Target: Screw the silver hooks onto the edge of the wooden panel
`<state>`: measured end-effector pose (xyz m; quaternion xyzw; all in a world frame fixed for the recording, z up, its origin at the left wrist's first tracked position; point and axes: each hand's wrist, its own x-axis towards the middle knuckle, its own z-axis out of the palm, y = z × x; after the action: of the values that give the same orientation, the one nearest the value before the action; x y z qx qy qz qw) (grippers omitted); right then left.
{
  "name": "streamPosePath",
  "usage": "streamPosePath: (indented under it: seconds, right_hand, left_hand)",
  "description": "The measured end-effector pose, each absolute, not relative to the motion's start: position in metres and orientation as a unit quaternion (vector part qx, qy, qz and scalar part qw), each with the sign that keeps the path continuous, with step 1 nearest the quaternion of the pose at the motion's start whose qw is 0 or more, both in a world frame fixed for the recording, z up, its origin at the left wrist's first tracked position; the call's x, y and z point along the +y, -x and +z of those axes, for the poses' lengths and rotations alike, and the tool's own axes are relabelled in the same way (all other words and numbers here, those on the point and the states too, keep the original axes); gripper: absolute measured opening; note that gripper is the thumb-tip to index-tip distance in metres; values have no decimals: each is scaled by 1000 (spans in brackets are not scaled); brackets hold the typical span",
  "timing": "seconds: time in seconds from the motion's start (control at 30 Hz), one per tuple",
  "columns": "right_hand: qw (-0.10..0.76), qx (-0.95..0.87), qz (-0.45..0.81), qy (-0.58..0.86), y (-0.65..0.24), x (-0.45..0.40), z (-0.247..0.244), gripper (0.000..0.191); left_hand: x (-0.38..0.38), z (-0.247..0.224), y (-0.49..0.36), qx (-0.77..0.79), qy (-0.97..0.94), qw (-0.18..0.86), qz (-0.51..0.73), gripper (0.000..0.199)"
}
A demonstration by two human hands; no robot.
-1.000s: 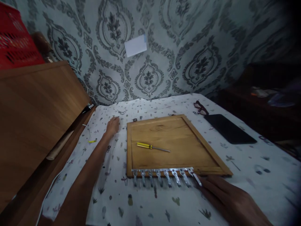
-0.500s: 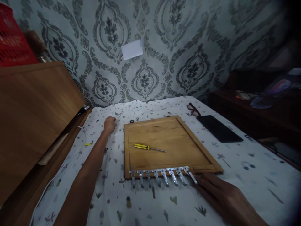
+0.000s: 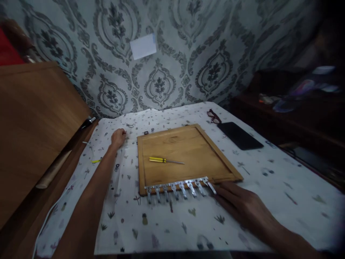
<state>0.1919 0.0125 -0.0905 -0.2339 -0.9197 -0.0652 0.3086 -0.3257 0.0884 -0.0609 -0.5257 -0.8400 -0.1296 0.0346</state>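
A silver metal hook rack (image 3: pixel 183 186) with several hooks lies along the near edge of a framed wooden board (image 3: pixel 172 147). My right hand (image 3: pixel 242 201) is at the rack's right end, its fingers closed around the last hook, with the fingertips partly hidden. On the board rests a screwdriver (image 3: pixel 159 159) with a yellow handle, its shaft pointing right. My left hand (image 3: pixel 118 138) rests on the cloth left of the board's far corner. Its fingers are curled shut, and whatever may be inside them is hidden.
A patterned white cloth (image 3: pixel 167 230) covers the table. Right of the board lie a black flat tablet-like item (image 3: pixel 239 135) and glasses (image 3: pixel 214 116). A brown wooden panel (image 3: pixel 35 118) stands on the left, near a yellow strip (image 3: pixel 96 161). Behind is a patterned wall (image 3: pixel 159 82).
The whole view has shifted, so the board, rack and both hands appear a little higher and further left. Against the board, both hands keep nearly the same places.
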Motion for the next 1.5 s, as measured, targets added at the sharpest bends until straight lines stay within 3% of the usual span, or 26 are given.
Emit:
streamPosePath:
  seconds: [0.17, 0.33, 0.47, 0.77, 0.9, 1.1, 1.5]
  right_hand:
    - [272, -929, -32, 248, -193, 8, -91, 34]
    - [259, -930, -21, 260, -194, 7, -90, 35]
    - [246, -933, -19, 262, -194, 6, -89, 36]
    - [264, -929, -29, 257, -194, 5, -89, 36]
    - [251, -932, -25, 261, -194, 5, -88, 33]
    - [265, -928, -40, 260, -194, 5, -88, 32]
    - [274, -924, -46, 262, -193, 5, -92, 31]
  left_hand:
    - [84, -54, 317, -844, 517, 27, -138, 34]
    - [76, -40, 299, -833, 521, 25, -186, 2]
    - [66, -28, 260, -797, 556, -5, -237, 4]
    - [42, -14, 108, -600, 711, -262, -255, 20]
    - [33, -14, 56, -500, 743, -383, -226, 15]
    - [34, -20, 28, -488, 750, -418, -157, 9]
    - [40, -22, 22, -493, 777, -383, -75, 10]
